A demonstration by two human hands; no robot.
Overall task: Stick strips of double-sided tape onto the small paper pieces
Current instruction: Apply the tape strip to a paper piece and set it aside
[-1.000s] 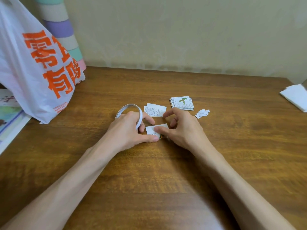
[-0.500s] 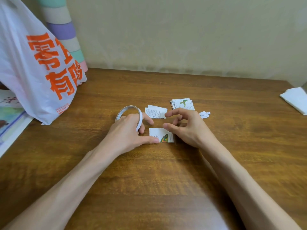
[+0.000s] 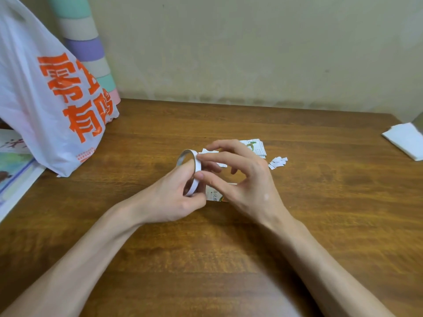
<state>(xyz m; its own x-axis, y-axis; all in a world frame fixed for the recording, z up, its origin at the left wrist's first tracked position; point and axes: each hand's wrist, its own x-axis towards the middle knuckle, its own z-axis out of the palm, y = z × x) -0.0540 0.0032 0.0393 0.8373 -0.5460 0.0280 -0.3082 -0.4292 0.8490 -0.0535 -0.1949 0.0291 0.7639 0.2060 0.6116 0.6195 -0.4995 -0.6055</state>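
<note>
Brown wooden table (image 3: 320,225) stands against a pale wall, and the two bare forearms of a person come from the near edge to its middle. The left hand (image 3: 169,197) grips a thin white tape roll (image 3: 196,164), with the fingers curled round its lower part, so the ring stands upright above the table. The right hand (image 3: 249,179) is just beside it, and its thumb and forefinger pinch the outer band of the roll, while the other fingers are spread and raised. Whether a loose end of tape is between them cannot be told. Under both hands, on the table, lies one small paper piece (image 3: 216,195) with print on it, partly hidden by the right hand. Behind the right hand's fingers lies another paper piece (image 3: 210,151), and just beyond the hand a small stack of paper pieces (image 3: 257,148). To the right of this hand is a little heap of white scraps (image 3: 278,162). Far to the left of the left hand stands a white plastic bag (image 3: 34,106) with orange characters, and far to the right lies a folded white sheet (image 3: 405,143).
</note>
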